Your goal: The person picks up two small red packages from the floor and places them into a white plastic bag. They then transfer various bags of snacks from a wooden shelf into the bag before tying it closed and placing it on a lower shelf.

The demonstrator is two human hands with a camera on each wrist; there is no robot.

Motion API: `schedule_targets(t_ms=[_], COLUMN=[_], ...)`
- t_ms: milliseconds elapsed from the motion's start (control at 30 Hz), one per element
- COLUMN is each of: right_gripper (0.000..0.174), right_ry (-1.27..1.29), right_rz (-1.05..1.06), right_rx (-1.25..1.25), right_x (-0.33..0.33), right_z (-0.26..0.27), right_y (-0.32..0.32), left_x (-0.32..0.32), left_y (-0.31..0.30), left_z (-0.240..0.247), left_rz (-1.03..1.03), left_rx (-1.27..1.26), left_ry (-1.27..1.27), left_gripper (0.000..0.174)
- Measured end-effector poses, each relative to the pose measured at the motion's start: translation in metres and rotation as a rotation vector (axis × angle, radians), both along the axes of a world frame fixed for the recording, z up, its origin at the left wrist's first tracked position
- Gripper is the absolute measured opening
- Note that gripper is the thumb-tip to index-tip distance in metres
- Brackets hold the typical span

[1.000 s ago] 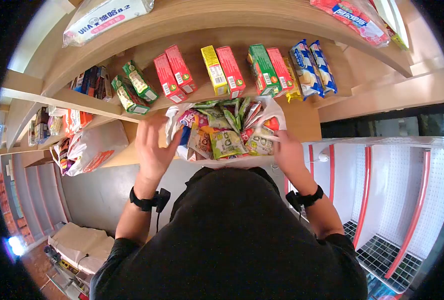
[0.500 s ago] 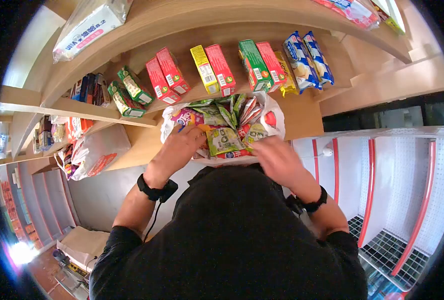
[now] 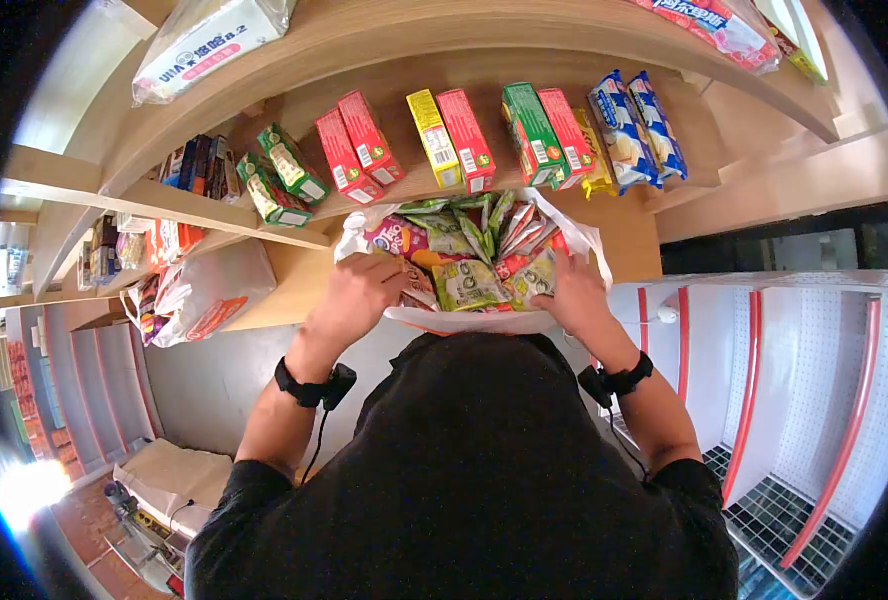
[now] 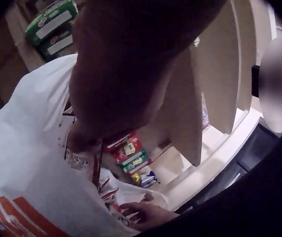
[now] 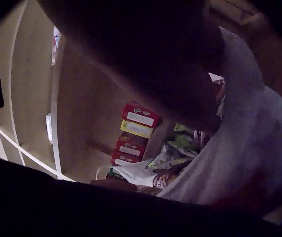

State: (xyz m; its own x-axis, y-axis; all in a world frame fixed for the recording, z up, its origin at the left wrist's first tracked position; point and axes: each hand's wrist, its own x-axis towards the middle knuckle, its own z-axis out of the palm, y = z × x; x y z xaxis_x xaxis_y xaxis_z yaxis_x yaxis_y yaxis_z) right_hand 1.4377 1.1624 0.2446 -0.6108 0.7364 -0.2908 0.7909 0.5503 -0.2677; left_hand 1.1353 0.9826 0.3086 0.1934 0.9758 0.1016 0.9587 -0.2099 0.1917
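A white plastic bag full of snack packets lies open in front of me in the head view. My left hand is at its left side, fingers bent over a brown packet that it grips; the fingertips are partly hidden. A green packet lies in the middle, beside a purple packet at the upper left. Inside the bag's right side, my right hand reaches down with fingers spread, its thumb against a light green packet. The left wrist view shows its fingers extended over the packets.
Behind the bag, a wooden shelf holds red boxes, a yellow box, green boxes and blue packets. Another filled plastic bag stands at the left. White racks with red edges are on the right.
Both hands moved inward over the bag from its sides. Since half a second ago, the right hand has shifted right and deeper among the packets; the left stays at the left side.
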Motion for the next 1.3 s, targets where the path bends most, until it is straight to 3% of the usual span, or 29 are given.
schedule_targets(t_ms=[133,233,333,467,533,567,667,767,867,967,1067,1300], right_gripper=[0.085,0.077,0.069,0.067,0.064,0.063,0.061,0.061,0.063,0.064,0.064,0.062], right_ry=[0.033,0.181,0.256,0.343,0.369,0.38,0.412,0.422,0.428,0.429,0.417,0.61], right_rz=[-0.011,-0.033,-0.144,-0.181,-0.171,-0.182,-0.194,-0.19,-0.174,-0.178,-0.196,-0.206], right_rx=[-0.03,-0.024,-0.202,-0.291,-0.292,-0.304,-0.347,-0.365,-0.339,-0.355,-0.36,-0.21], right_x=[0.003,0.007,0.007,0.01,0.014,0.015,0.015,0.02,0.02,0.019,0.018,0.017], right_z=[-0.004,-0.013,-0.008,-0.018,-0.019,-0.017,-0.015,-0.023,-0.035,-0.035,-0.029,-0.039], right_y=[0.005,0.007,0.007,0.012,0.01,0.01,0.009,0.011,0.011,0.009,0.007,0.006], left_x=[0.004,0.015,0.026,0.033,0.041,0.041,0.05,0.054,0.055,0.053,0.052,0.04], left_y=[0.004,0.015,0.04,0.059,0.06,0.061,0.063,0.067,0.069,0.071,0.061,0.045], left_z=[0.036,0.037,-0.007,-0.072,-0.071,-0.068,-0.076,-0.09,-0.097,-0.094,-0.094,-0.066], left_rz=[0.124,0.206,0.358,0.243,0.199,0.205,0.268,0.256,0.232,0.214,0.197,0.234], left_rx=[-0.014,0.044,-0.236,-0.275,-0.163,-0.302,-0.392,-0.498,-0.523,-0.614,-0.492,-0.43], left_ry=[-0.041,-0.324,-0.749,-0.471,-0.385,-0.416,-0.282,-0.324,-0.316,-0.27,-0.308,-0.595], left_gripper=[0.015,0.013,0.019,0.036,0.045,0.056,0.065,0.082,0.086,0.086,0.08,0.054])
